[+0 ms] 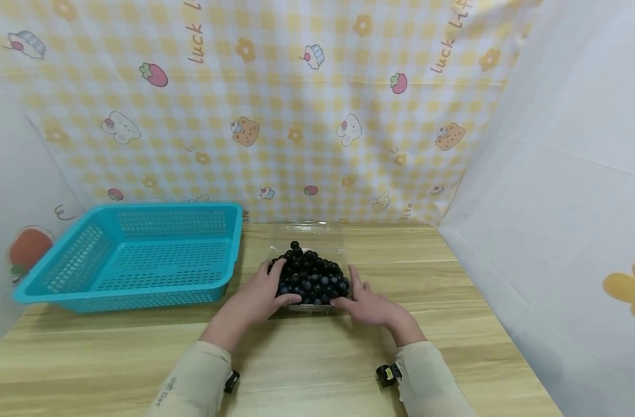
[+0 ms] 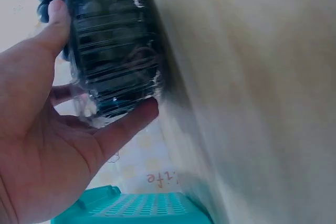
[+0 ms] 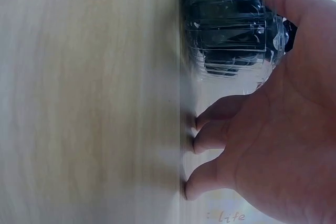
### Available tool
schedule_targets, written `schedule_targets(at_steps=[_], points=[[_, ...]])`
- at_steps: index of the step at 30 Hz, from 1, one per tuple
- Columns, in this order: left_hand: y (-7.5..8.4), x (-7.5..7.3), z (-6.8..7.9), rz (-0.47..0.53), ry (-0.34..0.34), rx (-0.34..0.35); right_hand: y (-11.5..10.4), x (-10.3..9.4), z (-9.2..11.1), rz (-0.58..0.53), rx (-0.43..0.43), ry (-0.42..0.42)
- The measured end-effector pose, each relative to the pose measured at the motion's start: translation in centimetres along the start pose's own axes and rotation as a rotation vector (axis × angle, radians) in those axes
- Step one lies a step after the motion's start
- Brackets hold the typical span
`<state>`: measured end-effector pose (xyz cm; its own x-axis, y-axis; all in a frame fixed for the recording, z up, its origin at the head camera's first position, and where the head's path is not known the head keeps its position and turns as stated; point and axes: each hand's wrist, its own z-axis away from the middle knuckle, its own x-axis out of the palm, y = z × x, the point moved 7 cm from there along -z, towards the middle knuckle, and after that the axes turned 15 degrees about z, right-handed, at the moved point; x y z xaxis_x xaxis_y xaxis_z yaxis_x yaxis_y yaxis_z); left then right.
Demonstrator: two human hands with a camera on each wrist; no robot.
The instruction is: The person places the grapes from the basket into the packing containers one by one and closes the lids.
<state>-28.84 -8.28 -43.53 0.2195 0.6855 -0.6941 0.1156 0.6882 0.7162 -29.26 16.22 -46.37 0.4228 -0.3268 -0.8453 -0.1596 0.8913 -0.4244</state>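
Observation:
A clear plastic clamshell box [image 1: 311, 308] full of dark grapes [image 1: 317, 281] sits on the table, its transparent lid [image 1: 308, 234] raised at the back. My left hand [image 1: 257, 295] grips the box's left side, thumb at the front rim. In the left wrist view the left hand's fingers [image 2: 128, 127] reach round the box's ribbed wall. My right hand [image 1: 371, 304] is at the right front corner with its thumb on the rim. In the right wrist view, three of its fingers [image 3: 210, 174] are spread beside the box, tips down at the tabletop; the index finger is hidden there.
An aqua plastic basket [image 1: 163, 260] with perforated walls stands left of the box. The wood-grain table [image 1: 307, 359] meets a checked, printed cloth [image 1: 296, 104] at the back. A white sheet [image 1: 557, 191] hangs along the right side.

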Motion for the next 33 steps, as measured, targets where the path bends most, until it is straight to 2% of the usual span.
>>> schedule_targets(at_steps=[4,11,14,18,22,28,33], points=[[0.3,-0.4,0.2,0.002,-0.042,-0.027,-0.1,-0.2,0.0,0.007,-0.012,-0.009],[0.4,-0.9,0.4,0.09,-0.081,-0.043,-0.2,-1.4,0.3,0.033,-0.068,0.006],[1.1,-1.3,0.1,0.024,-0.067,-0.034,-0.5,-2.0,0.1,0.039,-0.111,0.033],[3.1,-1.7,-1.1,-0.136,-0.041,0.009,-1.3,-2.6,-0.1,0.034,-0.144,0.042],[4.4,-2.1,-2.5,-0.196,-0.049,0.021,-2.1,-3.1,-0.4,0.054,-0.156,0.037],[4.0,-1.8,-3.8,-0.133,-0.119,-0.019,-2.2,-3.1,-1.1,0.081,-0.137,0.025],[3.3,-1.8,-4.4,-0.103,-0.112,-0.034,-1.8,-2.9,-1.5,0.059,-0.136,0.015]])
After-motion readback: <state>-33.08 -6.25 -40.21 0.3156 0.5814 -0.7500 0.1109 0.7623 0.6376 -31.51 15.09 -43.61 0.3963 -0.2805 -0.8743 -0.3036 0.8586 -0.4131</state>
